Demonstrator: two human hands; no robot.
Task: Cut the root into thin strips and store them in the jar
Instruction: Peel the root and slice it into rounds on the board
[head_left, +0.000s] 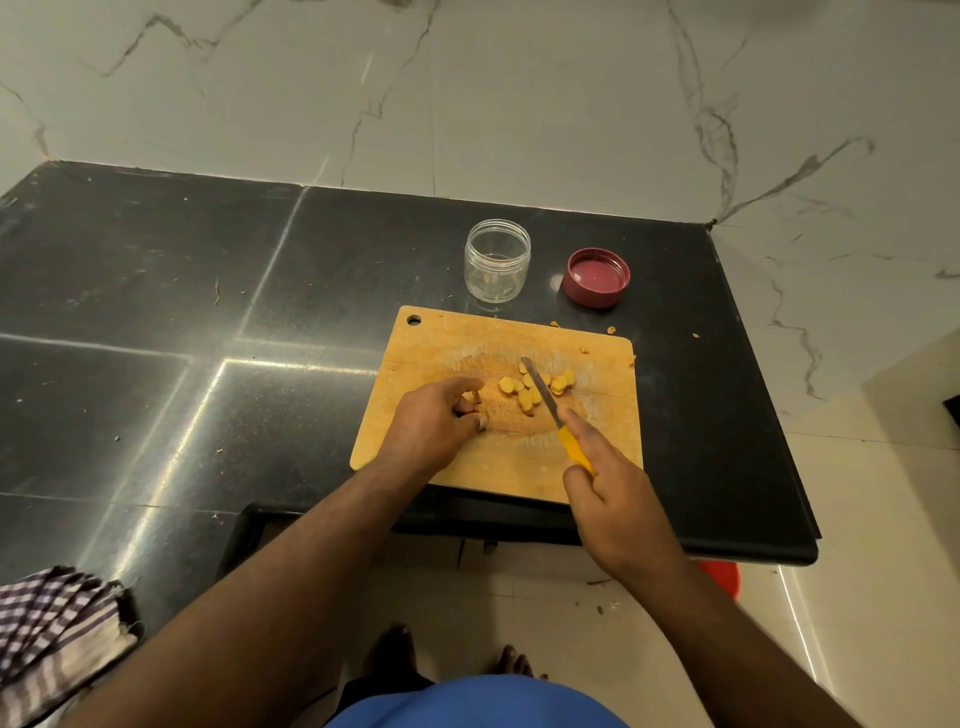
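A black polished stone surface (156, 312) is seen set against white marble-veined walls (519, 93), with pale floor tiles (883, 467) to the right. A checked cloth (47, 634) lies at the surface's near left edge. A wooden cutting board (431, 353) is placed near the surface's front edge. Beyond the board, at about 12 o'clock, a clear jar (497, 262) stands upright and uncapped, and its maroon lid (596, 277) is laid upturned just beside it at 3 o'clock.

Yellow root slices (535, 388) are gathered at the middle of the board. The left hand (434, 423) is rested at 9 o'clock of the slices, its fingers curled around a small piece that is mostly hidden. The right hand (613, 499) is wrapped around the yellow handle of a knife (550, 410), at 5 o'clock of the slices; the blade is laid across the pile, tip toward 11 o'clock.
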